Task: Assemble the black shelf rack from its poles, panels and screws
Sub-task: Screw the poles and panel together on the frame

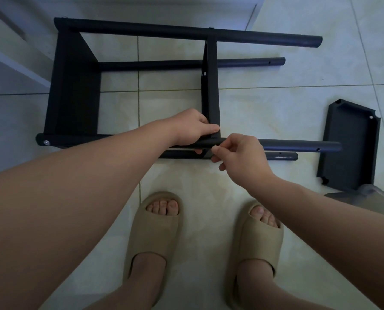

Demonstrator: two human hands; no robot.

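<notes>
Fingers [210,129] of the left hand [190,128] grip the middle panel [211,95] against the near pole [298,145] to steady the joint; the right hand [240,155] pinches what is probably a screw there. The rack [75,86] lies sideways on the floor [264,108].

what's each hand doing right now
Left hand: grips the middle panel where it meets the front pole.
Right hand: pinching at that pole; what it holds, if anything, cannot be told.
</notes>
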